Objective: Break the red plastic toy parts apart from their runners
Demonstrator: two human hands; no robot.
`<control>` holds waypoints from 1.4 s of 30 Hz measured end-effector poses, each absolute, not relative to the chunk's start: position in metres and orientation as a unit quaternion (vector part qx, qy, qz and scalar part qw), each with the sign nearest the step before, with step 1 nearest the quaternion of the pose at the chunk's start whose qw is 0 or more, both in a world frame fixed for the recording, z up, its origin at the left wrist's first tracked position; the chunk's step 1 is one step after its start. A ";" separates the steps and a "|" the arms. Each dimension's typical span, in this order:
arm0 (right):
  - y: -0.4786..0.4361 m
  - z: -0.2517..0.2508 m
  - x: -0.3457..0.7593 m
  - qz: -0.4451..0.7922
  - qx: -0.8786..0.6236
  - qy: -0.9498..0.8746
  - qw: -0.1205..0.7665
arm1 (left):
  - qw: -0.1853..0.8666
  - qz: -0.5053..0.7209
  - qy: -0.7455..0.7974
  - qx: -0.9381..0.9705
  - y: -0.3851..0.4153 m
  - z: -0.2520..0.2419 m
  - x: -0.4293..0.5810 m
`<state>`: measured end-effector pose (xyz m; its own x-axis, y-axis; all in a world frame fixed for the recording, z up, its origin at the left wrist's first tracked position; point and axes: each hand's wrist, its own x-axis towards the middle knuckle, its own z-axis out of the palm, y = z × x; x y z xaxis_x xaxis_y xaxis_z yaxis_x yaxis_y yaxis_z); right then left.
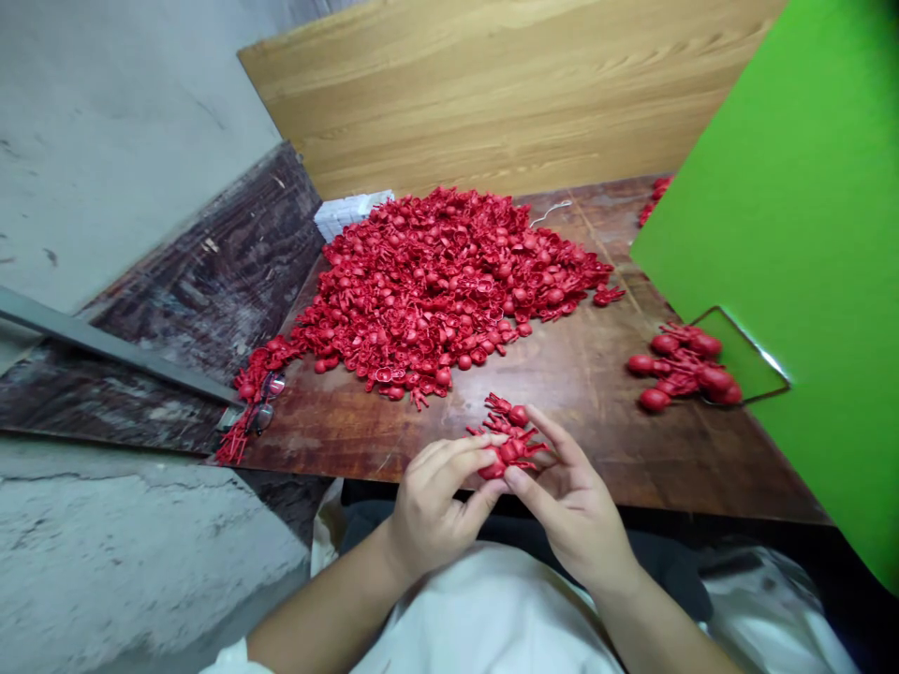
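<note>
Held just beyond the white shirt [484, 613], over the near edge of the dark table [582, 412] and between the two hands: a small bunch of red figures [515, 451]. Pinched at the low rounded end by fingers and thumb of the left hand [436, 494]; bracketed on the other side by the right hand [577, 494], thumb against the low end, forefinger raised beside the uppermost round head — cannot tell whether gripping or only steadying. Seems to run lengthwise roughly away from the body, with thin limbs poking out to both sides. Straight ahead and a little leftward, across a strip of bare wood, sprawls the big red pile [449, 290], near fringe closer to the left hand. Off to the right, well apart from that pile and nearer the right hand, a separate red cluster [688, 370], beside a wire handle [765, 360] on the green panel [787, 215] — walling off that side. At the left edge, glasses [265, 404] among stray red pieces [243, 426]. Farther back, a white stack [347, 213] behind the pile, a pale string [552, 212], then the upright wooden board [506, 94], closing off the far side.
</note>
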<state>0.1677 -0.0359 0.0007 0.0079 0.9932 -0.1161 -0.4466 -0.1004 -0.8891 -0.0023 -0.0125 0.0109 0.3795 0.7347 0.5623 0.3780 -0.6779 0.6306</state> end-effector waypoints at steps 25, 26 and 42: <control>-0.032 -0.010 0.186 0.468 -0.363 -0.711 0.380 | 0.141 0.445 0.371 0.803 -0.018 0.006 -0.002; -0.031 -0.008 0.188 0.437 -0.347 -0.753 0.350 | 0.150 0.420 0.375 0.813 -0.016 0.009 -0.003; -0.035 -0.012 0.178 0.329 -0.302 -0.855 0.265 | 0.177 0.291 0.270 0.901 -0.013 0.001 0.001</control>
<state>0.1782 -0.0352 -0.0121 -0.6770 0.6902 0.2555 0.3413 0.6020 -0.7219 0.0009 -0.0133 0.0010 0.6847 0.5890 0.4292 0.3826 -0.7918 0.4761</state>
